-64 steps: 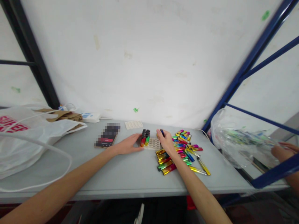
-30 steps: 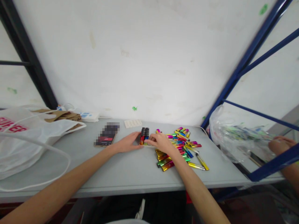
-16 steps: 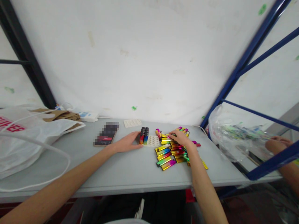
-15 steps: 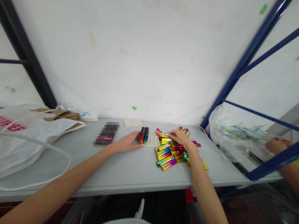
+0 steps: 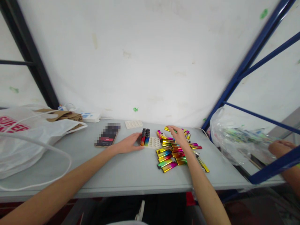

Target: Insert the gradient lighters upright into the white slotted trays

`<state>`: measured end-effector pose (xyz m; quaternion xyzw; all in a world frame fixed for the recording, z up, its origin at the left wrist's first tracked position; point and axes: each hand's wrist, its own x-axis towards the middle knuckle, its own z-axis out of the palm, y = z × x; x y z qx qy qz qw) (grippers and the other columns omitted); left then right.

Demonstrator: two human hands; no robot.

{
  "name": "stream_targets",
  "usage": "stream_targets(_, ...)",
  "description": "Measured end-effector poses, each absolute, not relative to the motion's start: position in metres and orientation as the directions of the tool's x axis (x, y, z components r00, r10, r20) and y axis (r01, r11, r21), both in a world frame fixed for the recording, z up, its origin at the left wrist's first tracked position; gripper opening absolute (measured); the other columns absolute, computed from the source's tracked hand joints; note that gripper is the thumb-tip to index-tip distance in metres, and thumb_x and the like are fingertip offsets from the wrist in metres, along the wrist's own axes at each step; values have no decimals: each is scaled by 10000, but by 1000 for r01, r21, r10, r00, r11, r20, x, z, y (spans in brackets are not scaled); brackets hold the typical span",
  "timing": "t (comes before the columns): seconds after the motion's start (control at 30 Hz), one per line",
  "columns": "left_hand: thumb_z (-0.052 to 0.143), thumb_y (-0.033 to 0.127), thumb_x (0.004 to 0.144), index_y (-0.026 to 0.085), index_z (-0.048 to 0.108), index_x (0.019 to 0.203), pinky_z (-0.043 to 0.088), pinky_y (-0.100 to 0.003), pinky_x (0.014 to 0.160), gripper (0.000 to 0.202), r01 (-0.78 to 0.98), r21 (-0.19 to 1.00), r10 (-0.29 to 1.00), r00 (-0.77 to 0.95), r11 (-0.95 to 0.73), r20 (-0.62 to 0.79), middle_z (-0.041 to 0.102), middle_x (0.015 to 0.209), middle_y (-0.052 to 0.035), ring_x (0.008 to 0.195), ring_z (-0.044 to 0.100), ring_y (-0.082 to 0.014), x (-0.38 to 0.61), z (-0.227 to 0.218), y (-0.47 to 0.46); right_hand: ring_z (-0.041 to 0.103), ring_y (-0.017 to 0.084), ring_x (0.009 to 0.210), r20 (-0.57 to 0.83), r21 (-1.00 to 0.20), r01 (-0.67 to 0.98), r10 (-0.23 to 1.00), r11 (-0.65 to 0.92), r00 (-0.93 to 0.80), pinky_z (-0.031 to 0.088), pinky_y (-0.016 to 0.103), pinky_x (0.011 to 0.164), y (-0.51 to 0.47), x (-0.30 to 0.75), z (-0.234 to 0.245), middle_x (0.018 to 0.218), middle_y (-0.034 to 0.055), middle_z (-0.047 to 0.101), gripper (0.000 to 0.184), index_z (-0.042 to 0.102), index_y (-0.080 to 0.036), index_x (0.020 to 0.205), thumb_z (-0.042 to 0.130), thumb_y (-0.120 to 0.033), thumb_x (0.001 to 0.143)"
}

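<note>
Slim metallic lighters (image 5: 174,153) in rainbow foil, gold, green, magenta and blue, lie in a loose heap, too many and too overlapped to count, under and just nearer than the right hand (image 5: 178,136), which pinches one gold lighter (image 5: 167,129) between its fingertips. The left hand (image 5: 128,144) rests open and flat against one white moulded tray (image 5: 153,142), where six black-capped lighters (image 5: 145,137) stand upright beside its fingertips. One second tray (image 5: 133,124) lies beyond that hand and one phone (image 5: 107,139) to its left.

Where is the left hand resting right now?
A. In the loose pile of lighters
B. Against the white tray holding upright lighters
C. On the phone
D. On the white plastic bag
B: the left hand lies flat on the table, its fingertips at the white tray beside the upright lighters.
</note>
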<state>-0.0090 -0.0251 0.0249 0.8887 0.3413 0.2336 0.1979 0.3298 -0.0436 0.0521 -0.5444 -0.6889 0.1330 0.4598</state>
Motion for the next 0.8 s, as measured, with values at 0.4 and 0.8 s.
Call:
stream_targets(0.4, 732, 545, 892, 154, 605, 1382, 504, -483, 1146, 640, 485, 526, 685, 665, -699, 297, 701, 1389, -188, 1258, 674, -390, -9, 21, -22, 554, 167, 629, 347, -885, 296, 933, 359, -93, 448, 279, 594, -56, 292, 56, 694, -15, 588, 575, 574, -237, 886, 482, -802, 949)
stream_targets(0.8, 736, 549, 897, 158, 620, 1354, 511, -478, 1134, 612, 479, 530, 683, 666, -700, 299, 709, 1362, -177, 1246, 678, -391, -9, 19, -21, 359, 140, 584, 425, -820, 452, 902, 351, 70, 276, 282, 554, -53, 263, 39, 577, -41, 355, 497, 381, -255, 616, 507, -611, 938)
